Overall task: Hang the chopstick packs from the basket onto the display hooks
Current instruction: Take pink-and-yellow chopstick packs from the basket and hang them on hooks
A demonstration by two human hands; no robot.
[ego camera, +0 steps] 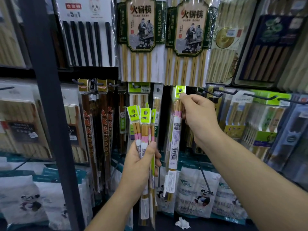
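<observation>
My right grip (198,117) pinches one chopstick pack (175,140) below its green header, where a display hook (180,89) tip shows through the hole, while my left grip (141,162) curls round several more packs (144,120), so I judge the hanging partway done.

The dark rack (45,97) had rows of hooks (260,95). Two big packs of pale chopsticks (141,39) hung up high in the middle, with black chopsticks (86,42) to their left. Lower down hung brown packs (90,127) on the left and a thin green-topped pack (174,139) in the middle. Panda bags (198,192) were at the bottom.
</observation>
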